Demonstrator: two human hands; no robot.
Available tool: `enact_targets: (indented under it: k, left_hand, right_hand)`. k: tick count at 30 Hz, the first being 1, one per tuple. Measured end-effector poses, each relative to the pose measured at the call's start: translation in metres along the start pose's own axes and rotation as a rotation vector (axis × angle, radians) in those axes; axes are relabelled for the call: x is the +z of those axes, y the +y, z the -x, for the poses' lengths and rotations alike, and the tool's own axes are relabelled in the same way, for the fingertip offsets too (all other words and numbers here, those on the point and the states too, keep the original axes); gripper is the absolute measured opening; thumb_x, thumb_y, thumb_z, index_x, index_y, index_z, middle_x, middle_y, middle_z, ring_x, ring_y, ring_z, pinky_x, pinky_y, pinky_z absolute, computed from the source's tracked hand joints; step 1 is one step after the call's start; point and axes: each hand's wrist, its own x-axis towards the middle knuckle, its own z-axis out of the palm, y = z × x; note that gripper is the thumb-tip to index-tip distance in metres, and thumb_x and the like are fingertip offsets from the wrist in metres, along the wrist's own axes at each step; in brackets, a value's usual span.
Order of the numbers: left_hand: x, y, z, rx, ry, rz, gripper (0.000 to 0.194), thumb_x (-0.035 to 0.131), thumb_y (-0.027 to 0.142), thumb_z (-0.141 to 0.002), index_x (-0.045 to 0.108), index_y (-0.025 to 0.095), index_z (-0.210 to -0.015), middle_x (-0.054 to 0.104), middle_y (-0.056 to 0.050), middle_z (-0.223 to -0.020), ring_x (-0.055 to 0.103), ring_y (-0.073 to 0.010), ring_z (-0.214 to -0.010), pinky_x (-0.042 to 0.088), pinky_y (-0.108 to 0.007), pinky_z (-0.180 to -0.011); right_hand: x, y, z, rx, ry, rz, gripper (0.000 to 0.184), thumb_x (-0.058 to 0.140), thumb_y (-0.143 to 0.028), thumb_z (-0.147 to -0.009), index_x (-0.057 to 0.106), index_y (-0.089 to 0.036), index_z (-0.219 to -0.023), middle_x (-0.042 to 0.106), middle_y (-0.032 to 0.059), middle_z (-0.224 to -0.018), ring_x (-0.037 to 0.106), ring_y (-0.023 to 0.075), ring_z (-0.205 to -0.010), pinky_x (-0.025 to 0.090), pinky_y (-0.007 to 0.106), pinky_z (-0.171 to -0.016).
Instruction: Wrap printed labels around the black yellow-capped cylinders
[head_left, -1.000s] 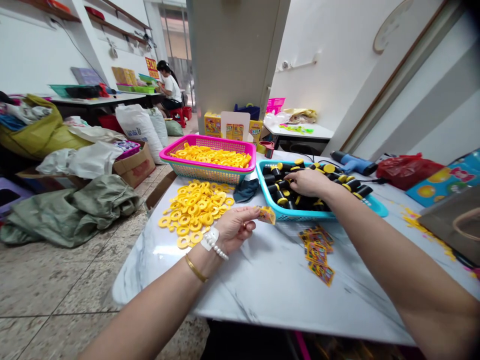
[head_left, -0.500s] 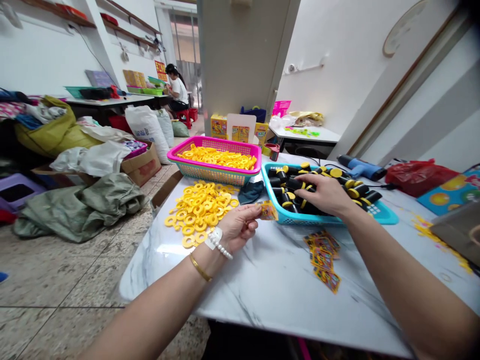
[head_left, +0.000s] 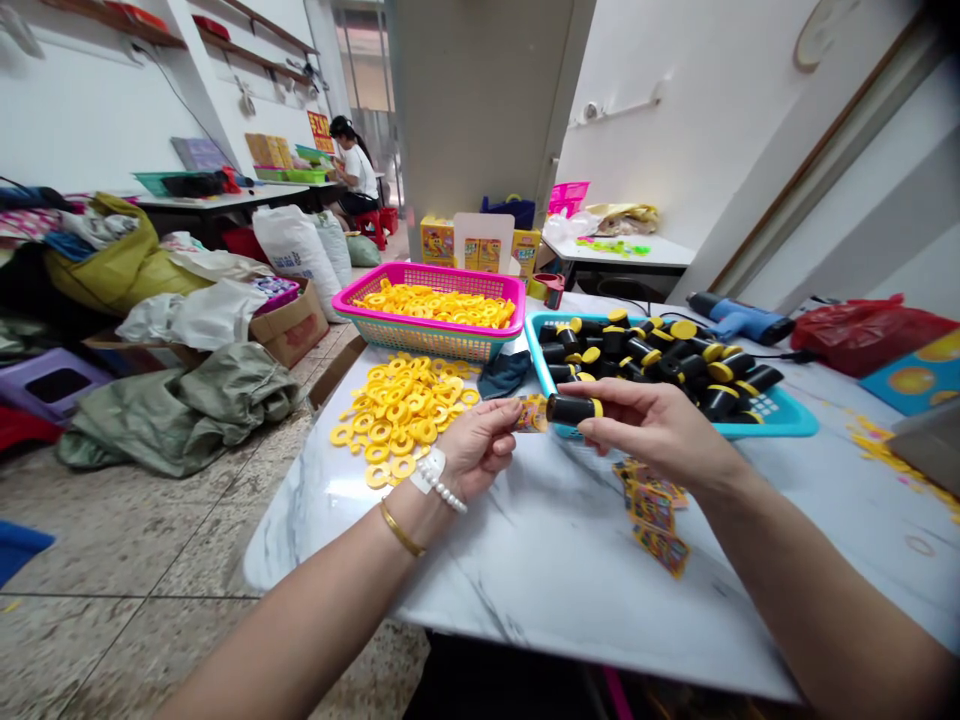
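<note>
Between thumb and fingers, my left hand point(head_left: 480, 450) pinches a small printed orange sleeve point(head_left: 533, 413). My right hand point(head_left: 645, 430) grips a black cylinder with a yellow end point(head_left: 571, 409), lying sideways. Its black end is right at the sleeve; whether they touch I cannot tell. Behind my right hand stands a blue basket point(head_left: 795, 424) full of similar black cylinders with yellow ends point(head_left: 679, 368). More printed sleeves point(head_left: 652, 515) lie flat in a loose pile below my right hand. Yellow rings point(head_left: 405, 415) are heaped beyond my left hand.
A pink basket point(head_left: 349, 304), nested in a teal one, holds yellow ring pieces. A dark cloth point(head_left: 502, 375) lies between the baskets. At the right are a blue heat gun point(head_left: 739, 320) and a red plastic bag point(head_left: 874, 340). A person point(head_left: 356, 170) sits at a far table.
My right hand has come out of the blue basket, bringing a black cylinder left and nearer to the sleeve. My left hand still holds the sleeve in about the same place.
</note>
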Motion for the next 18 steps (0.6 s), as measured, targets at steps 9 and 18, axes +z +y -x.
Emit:
enact_targets:
  k: [9, 18]
  left_hand:
    - [0.000, -0.002, 0.000, 0.012, -0.003, 0.000, 0.017, 0.076, 0.016, -0.078, 0.060, 0.010, -0.078, 0.061, 0.001, -0.069, 0.037, 0.0022, -0.036, 0.017, -0.008, -0.030]
    - [0.000, -0.003, 0.000, 0.044, -0.016, -0.091, 0.020, 0.078, 0.022, -0.078, 0.063, 0.009, -0.079, 0.067, -0.003, -0.074, 0.039, 0.0020, -0.036, 0.020, -0.009, -0.031]
  right_hand:
    - [0.004, 0.004, 0.003, -0.075, -0.021, 0.220, 0.047, 0.071, -0.030, -0.078, 0.072, -0.020, -0.124, 0.055, -0.0029, -0.066, 0.049, 0.0108, -0.055, 0.040, 0.024, -0.050]
    - [0.012, -0.002, 0.011, -0.310, 0.056, 0.550, 0.046, 0.062, -0.022, -0.080, 0.072, -0.018, -0.124, 0.058, -0.0006, -0.073, 0.056, 0.0117, -0.059, 0.046, 0.026, -0.060]
